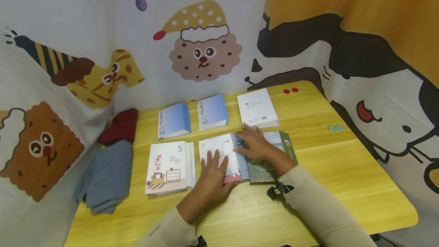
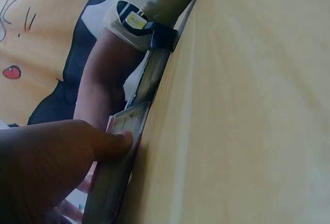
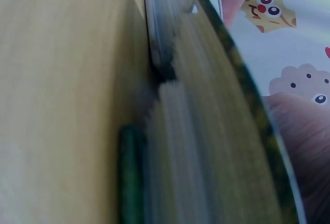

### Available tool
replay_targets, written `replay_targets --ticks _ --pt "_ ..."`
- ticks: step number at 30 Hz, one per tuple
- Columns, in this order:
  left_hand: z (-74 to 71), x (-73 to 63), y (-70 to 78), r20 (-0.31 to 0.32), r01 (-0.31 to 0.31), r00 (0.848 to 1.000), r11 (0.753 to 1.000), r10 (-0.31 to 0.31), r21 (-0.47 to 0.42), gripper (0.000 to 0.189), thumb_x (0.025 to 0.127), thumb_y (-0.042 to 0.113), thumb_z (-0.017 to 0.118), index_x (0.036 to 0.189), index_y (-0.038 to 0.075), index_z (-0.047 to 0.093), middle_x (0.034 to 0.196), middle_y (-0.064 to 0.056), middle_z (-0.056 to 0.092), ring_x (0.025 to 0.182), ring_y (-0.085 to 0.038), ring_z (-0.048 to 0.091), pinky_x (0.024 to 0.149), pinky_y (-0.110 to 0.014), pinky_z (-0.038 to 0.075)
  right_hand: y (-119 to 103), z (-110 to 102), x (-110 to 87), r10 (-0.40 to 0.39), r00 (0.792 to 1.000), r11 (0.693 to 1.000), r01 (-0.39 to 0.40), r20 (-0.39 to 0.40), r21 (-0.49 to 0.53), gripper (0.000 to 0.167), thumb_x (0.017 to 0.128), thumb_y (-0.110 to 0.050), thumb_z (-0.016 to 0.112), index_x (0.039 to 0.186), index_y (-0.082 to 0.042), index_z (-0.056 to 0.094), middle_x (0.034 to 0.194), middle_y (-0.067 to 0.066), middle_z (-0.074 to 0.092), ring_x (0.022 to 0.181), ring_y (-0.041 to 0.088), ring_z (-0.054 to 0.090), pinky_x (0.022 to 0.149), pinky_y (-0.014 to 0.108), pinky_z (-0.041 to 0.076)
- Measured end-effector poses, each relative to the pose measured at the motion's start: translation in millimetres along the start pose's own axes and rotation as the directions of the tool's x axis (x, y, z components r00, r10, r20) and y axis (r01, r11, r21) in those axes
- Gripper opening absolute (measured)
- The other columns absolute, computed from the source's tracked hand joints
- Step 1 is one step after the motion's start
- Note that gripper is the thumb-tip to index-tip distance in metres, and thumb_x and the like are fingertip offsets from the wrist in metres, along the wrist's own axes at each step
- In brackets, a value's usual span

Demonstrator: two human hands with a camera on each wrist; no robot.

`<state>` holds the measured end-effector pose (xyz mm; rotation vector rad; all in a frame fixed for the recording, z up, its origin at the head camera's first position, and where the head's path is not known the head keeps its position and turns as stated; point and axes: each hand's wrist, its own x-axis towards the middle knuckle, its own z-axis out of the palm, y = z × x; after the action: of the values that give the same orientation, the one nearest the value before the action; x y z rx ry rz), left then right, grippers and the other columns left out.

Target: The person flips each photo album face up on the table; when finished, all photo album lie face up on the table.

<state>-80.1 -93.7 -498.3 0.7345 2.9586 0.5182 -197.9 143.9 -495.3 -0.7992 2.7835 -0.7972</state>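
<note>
A white book with a room drawing and a blue strip point(image 1: 210, 143) lies on the table, near the middle. My left hand point(image 1: 212, 174) rests on its cover with fingers spread. In the left wrist view, the left thumb touches the book's near side point(image 2: 111, 182). My right hand point(image 1: 257, 144) reaches over a green book with a landscape cover point(image 1: 262, 174), its fingertips touching the white book's upper right part. The green book's page edges point(image 3: 216, 131) fill the middle of the right wrist view, where my right hand is partly hidden behind the cover.
Left of my hands lies another white illustrated book point(image 1: 164, 163). Behind are two blue POLAROID books point(image 1: 173, 119) point(image 1: 212, 111) and a white one point(image 1: 257, 108). Folded grey-blue cloth point(image 1: 109, 178) and dark red cloth point(image 1: 121, 125) lie left. Red discs point(image 1: 290, 90) and pale green discs point(image 1: 336, 128) lie right.
</note>
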Motion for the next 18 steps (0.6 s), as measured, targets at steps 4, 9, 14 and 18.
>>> replay_targets --ticks 4,9,14,18 --pt "4.4 -0.8 -2.4 -0.014 0.001 1.000 1.000 -0.001 -0.011 0.088 0.105 0.060 0.064 0.166 0.002 0.042 0.173 -0.038 0.027 0.161 -0.066 0.019 0.124 -0.083 0.027 -0.9 0.2 1.2 -0.022 1.000 1.000 0.022 -0.015 -0.016 0.067 0.106 -0.044 0.072 0.157 -0.004 0.057 0.164 0.021 0.056 0.166 0.047 0.028 0.129 0.083 0.006" --pt "4.9 -5.8 -10.9 -0.026 0.012 1.000 0.998 -0.014 -0.065 0.088 0.106 0.063 0.059 0.169 0.004 0.039 0.177 -0.033 0.023 0.164 -0.061 0.015 0.128 -0.079 0.024 -2.3 1.4 4.1 -0.060 0.997 0.998 0.060 -0.040 0.005 0.064 0.106 -0.040 0.072 0.157 -0.005 0.058 0.164 0.022 0.055 0.165 0.048 0.030 0.129 0.083 0.002" --pt "1.2 -10.4 -16.6 -0.074 -0.015 0.997 0.990 0.005 -0.137 0.088 0.105 0.059 0.064 0.170 0.006 0.037 0.178 -0.030 0.024 0.165 -0.058 0.017 0.128 -0.075 0.027 -4.5 -0.9 3.9 -0.070 0.995 0.995 0.075 -0.073 0.072 0.063 0.106 -0.038 0.073 0.158 -0.007 0.057 0.166 0.020 0.053 0.167 0.045 0.029 0.130 0.080 -0.004" --pt "0.9 -13.3 -19.3 -0.104 -0.031 0.995 0.982 0.012 -0.184 0.089 0.104 0.058 0.066 0.172 0.009 0.035 0.179 -0.027 0.024 0.166 -0.055 0.020 0.126 -0.072 0.034 -6.2 -2.1 2.9 -0.085 0.992 0.989 0.096 -0.095 0.113 0.064 0.106 -0.036 0.072 0.160 -0.006 0.054 0.167 0.021 0.051 0.166 0.045 0.031 0.129 0.082 -0.001"
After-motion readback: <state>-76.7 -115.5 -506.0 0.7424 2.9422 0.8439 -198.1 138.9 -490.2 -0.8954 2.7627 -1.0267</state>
